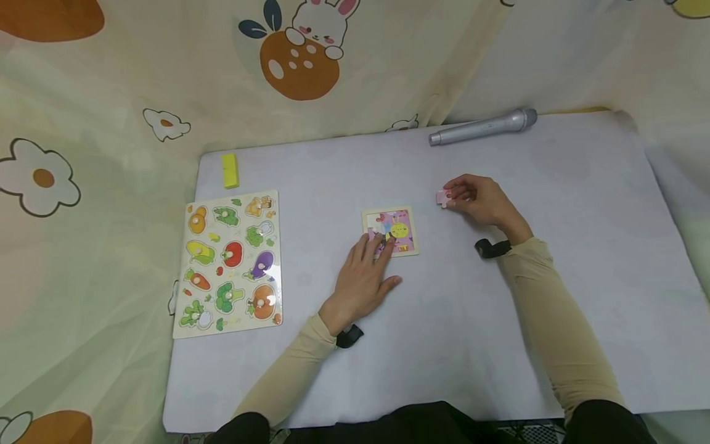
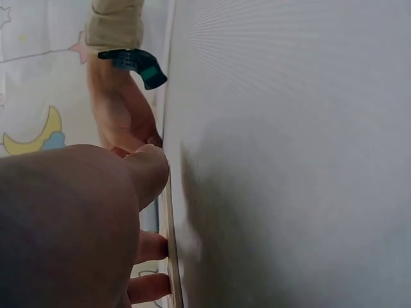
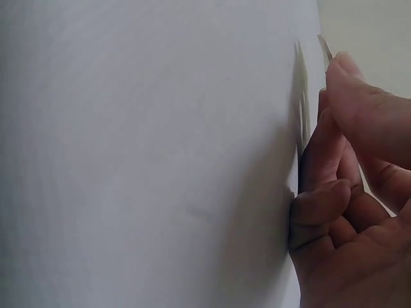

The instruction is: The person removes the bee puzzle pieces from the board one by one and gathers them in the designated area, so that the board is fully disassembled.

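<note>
A small square jigsaw puzzle [image 1: 412, 245] with a pale frame and a pink picture with a yellow figure lies mid-table. My left hand [image 1: 362, 280] rests on its near left part, fingers extended, covering some of the picture. To the right of the puzzle, my right hand [image 1: 481, 200] pinches a pink puzzle piece [image 1: 442, 197] between thumb and fingers. In the right wrist view the piece [image 3: 325, 47] shows as a thin edge beyond the thumb. The left wrist view has left fingers [image 2: 151, 287] along the puzzle's edge.
A vegetable peg board [image 1: 233, 200] lies on the left of the white table [image 1: 444, 345]. Behind it is a yellow block [image 1: 230, 171]. A silver microphone [image 1: 482, 128] lies along the back edge, near the patterned curtain [image 1: 183, 74].
</note>
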`<state>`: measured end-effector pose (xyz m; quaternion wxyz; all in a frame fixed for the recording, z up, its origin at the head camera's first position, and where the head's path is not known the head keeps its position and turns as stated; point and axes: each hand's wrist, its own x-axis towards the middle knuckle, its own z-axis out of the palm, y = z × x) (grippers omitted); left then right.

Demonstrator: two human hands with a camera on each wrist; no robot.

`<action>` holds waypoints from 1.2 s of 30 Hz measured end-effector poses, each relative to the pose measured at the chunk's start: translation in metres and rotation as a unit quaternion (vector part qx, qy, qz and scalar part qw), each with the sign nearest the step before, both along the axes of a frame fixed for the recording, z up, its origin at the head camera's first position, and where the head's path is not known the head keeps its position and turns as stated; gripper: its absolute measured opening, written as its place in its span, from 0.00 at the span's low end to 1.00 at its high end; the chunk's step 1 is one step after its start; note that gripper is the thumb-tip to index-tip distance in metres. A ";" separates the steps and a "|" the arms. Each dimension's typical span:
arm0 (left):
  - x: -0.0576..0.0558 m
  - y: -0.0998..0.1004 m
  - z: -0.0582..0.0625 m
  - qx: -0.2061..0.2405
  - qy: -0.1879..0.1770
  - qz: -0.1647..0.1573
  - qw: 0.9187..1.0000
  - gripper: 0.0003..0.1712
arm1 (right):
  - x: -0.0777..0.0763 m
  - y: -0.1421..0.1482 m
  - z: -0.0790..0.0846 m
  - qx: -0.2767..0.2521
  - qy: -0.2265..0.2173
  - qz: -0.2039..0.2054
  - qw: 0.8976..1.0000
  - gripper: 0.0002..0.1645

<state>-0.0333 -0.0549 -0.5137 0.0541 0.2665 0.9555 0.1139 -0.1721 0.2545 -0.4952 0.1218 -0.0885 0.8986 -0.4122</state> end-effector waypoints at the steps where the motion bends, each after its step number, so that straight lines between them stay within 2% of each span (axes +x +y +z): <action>1: 0.000 0.000 0.000 -0.001 -0.002 -0.001 1.000 0.45 | 0.000 0.000 0.001 0.002 0.000 0.001 1.000 0.20; 13: 0.000 -0.004 -0.004 -0.006 0.004 -0.003 1.000 0.45 | -0.001 -0.007 0.001 0.038 -0.008 0.003 0.999 0.20; 19: 0.000 -0.004 -0.003 -0.009 -0.009 -0.001 1.000 0.44 | 0.000 -0.006 0.002 0.040 -0.013 0.003 0.999 0.21; 26: 0.001 0.002 0.000 -0.007 -0.033 0.006 0.999 0.44 | 0.001 -0.006 0.001 0.044 -0.006 0.002 0.999 0.21; 36: 0.001 0.010 0.000 -0.002 -0.026 0.001 1.000 0.47 | 0.000 -0.005 0.002 0.043 -0.006 0.006 0.999 0.21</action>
